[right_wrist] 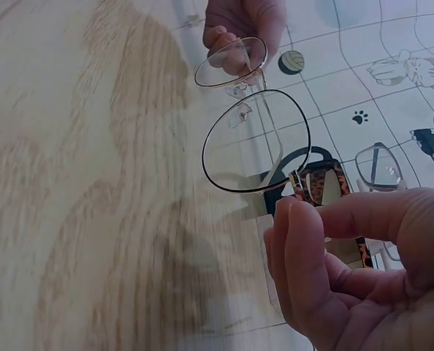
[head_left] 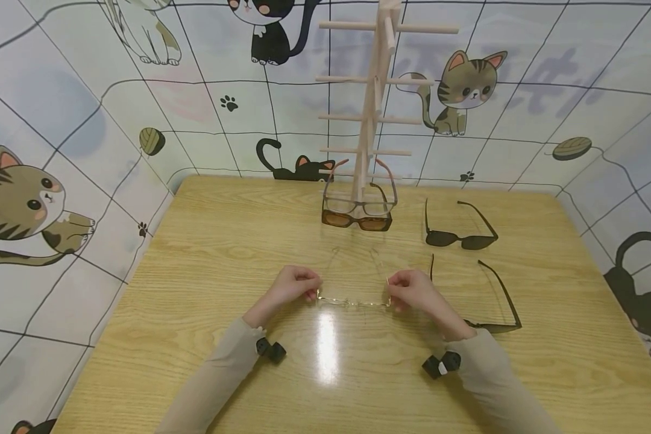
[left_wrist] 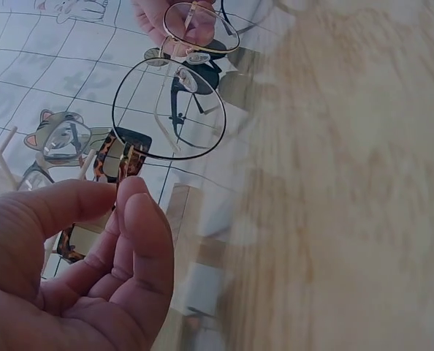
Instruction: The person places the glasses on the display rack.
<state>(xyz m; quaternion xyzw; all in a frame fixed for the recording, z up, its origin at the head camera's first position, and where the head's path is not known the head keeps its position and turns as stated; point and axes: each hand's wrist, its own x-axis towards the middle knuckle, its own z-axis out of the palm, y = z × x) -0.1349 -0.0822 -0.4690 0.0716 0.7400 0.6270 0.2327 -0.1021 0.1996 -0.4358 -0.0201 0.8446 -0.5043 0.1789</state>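
Walls [head_left: 195, 102] with tile lines and cartoon cats stand around a pale wooden table [head_left: 222, 229]; I read the clock as laid upon this table, in the head view, with twelve toward the back wall. At twelve o'clock rises a tall wooden stand [head_left: 370, 102] with crosswise pegs. Two forearms in beige sleeves [head_left: 222, 367] come in from seven and five o'clock. They end in the left hand [head_left: 295, 283], at nine o'clock near the centre, and the right hand [head_left: 412, 290], at three o'clock. Each hand pinches one side of the frame between thumb and index finger, near the hinge; the other fingers are bent and lie close together. Farther out at three o'clock are dark-framed glasses [head_left: 496, 328], partly hidden by the right arm. Black sunglasses [head_left: 439, 239] lie at two o'clock. By the foot of the stand, at twelve, are clear-lensed glasses [head_left: 336, 207] and, just below them, brown-tinted glasses [head_left: 337, 220]; whether these last hang or lie, I cannot tell. Thin-framed round glasses [head_left: 347, 302] are held at the centre, between the two hands, their temples pointing toward twelve. Smallest are the black wrist devices [head_left: 271, 351], at eight and four o'clock.
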